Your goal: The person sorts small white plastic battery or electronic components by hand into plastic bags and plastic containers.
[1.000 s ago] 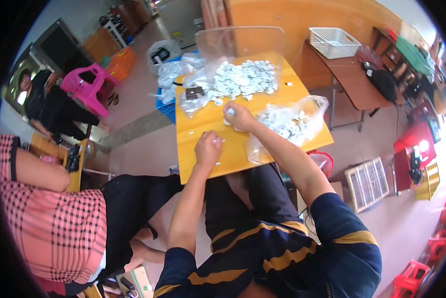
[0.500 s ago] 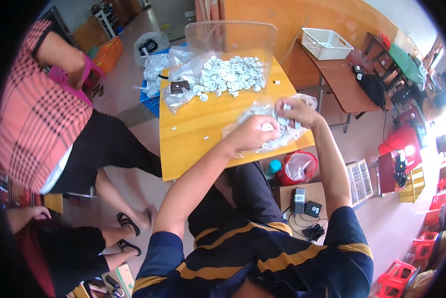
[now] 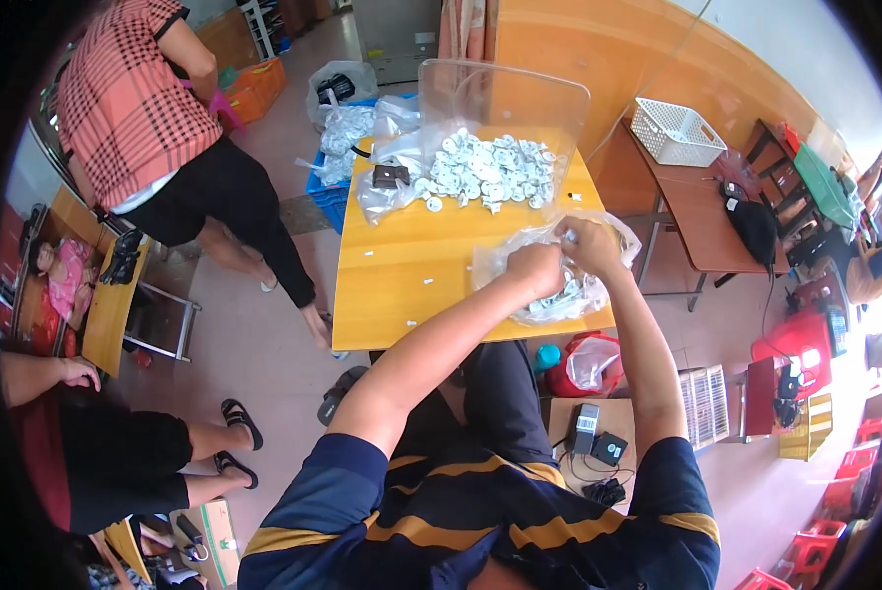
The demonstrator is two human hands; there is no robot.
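My left hand (image 3: pixel 536 270) and my right hand (image 3: pixel 593 246) meet above an open clear plastic bag (image 3: pixel 495 261) near the table's right front. Both have their fingers closed, and whatever they grip is hidden behind the fingers. Small white plastic parts (image 3: pixel 567 293) lie inside the bag, just below my hands. Farther back on the yellow wooden table (image 3: pixel 382 305) spreads a pile of round white plastic parts (image 3: pixel 485 169). A transparent upright panel (image 3: pixel 505 93) stands at that pile.
A dark brown small case (image 3: pixel 390 177) lies on plastic left of the pile. A blue crate (image 3: pixel 329 205) stands beyond the table's left side, where a person in a checked shirt (image 3: pixel 146 98) stands. Under the right front are a red bucket (image 3: pixel 559 382) and a teal bottle (image 3: pixel 547 356).
My hands have come together over the bag; the white disc seen in my left hand is now hidden. The view has shifted, and the person in the checked shirt has changed stance.
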